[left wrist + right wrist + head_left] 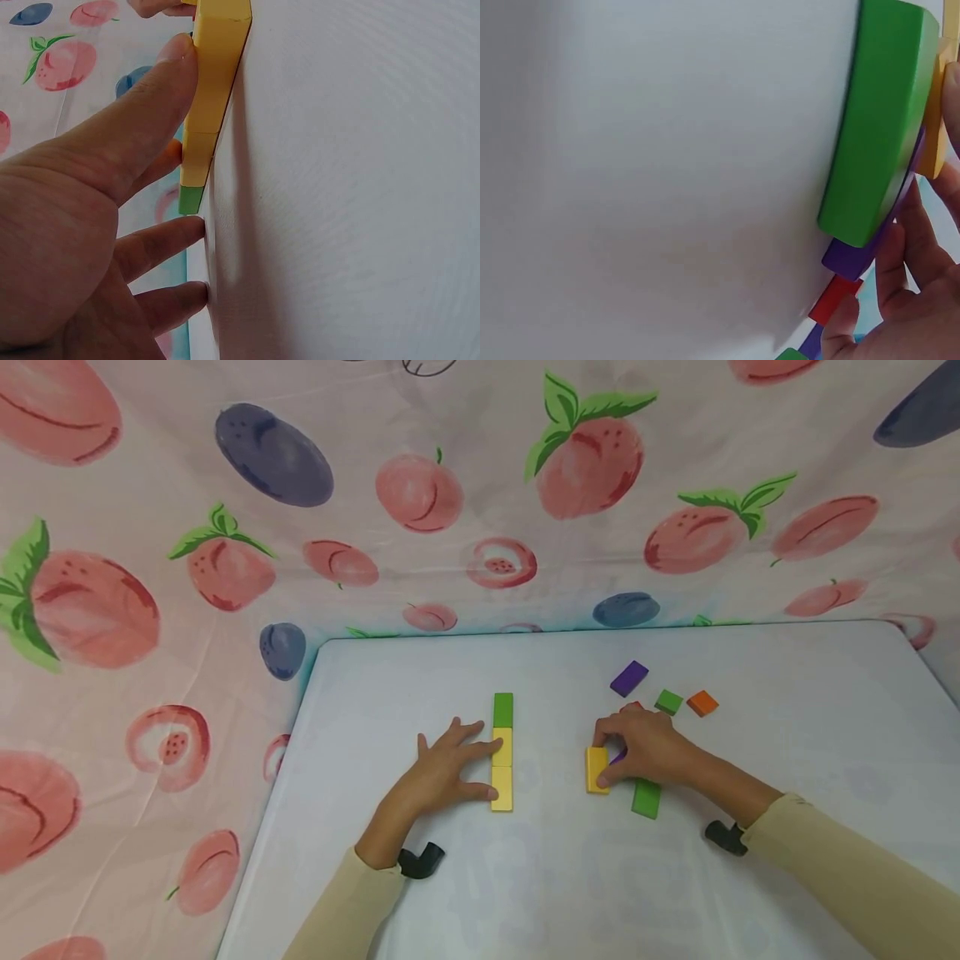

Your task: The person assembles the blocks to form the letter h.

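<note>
A straight row on the white table runs from a green block [503,710] at its far end to a middle yellow block [504,758] and a near yellow block [502,789]. My left hand [438,775] lies along the row's left side, fingers spread; thumb and index finger touch the yellow blocks. To the right, my right hand [651,745] pinches another yellow block [596,770] between thumb and fingers. Under and beside that hand are a green block [646,799], a purple block [846,259] and a red block [834,301], partly hidden from the head view.
Beyond the right hand lie a second purple block [629,678], a small green block [669,702] and an orange block [702,702]. The white table [570,885] ends at a fruit-patterned cloth [495,452] behind and to the left.
</note>
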{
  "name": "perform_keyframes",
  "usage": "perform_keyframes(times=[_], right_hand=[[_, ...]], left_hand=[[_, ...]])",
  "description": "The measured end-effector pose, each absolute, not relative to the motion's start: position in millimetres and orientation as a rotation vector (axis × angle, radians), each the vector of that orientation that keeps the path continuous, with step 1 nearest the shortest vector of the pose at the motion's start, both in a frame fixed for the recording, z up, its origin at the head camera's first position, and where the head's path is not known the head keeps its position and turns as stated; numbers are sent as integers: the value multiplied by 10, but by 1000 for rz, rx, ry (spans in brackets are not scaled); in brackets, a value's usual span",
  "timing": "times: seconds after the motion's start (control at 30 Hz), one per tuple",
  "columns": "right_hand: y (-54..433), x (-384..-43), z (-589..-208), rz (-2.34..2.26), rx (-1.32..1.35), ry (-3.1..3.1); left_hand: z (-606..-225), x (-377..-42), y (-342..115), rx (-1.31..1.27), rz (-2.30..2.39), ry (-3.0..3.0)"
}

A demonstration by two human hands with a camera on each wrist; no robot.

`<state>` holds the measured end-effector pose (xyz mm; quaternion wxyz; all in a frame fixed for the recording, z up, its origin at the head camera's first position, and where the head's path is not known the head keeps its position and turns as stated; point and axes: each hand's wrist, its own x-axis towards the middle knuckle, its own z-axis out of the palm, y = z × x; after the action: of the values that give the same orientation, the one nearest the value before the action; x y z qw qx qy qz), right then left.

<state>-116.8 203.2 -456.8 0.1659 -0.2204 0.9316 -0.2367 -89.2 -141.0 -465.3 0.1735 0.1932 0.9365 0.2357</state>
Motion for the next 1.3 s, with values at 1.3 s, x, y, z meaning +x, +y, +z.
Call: perform_keyframes(times=[1.3], right_hand=[[1799, -1361, -4465, -1318, -141, 2408]], left_hand=[[-4622, -881, -1410, 542, 667, 2636]])
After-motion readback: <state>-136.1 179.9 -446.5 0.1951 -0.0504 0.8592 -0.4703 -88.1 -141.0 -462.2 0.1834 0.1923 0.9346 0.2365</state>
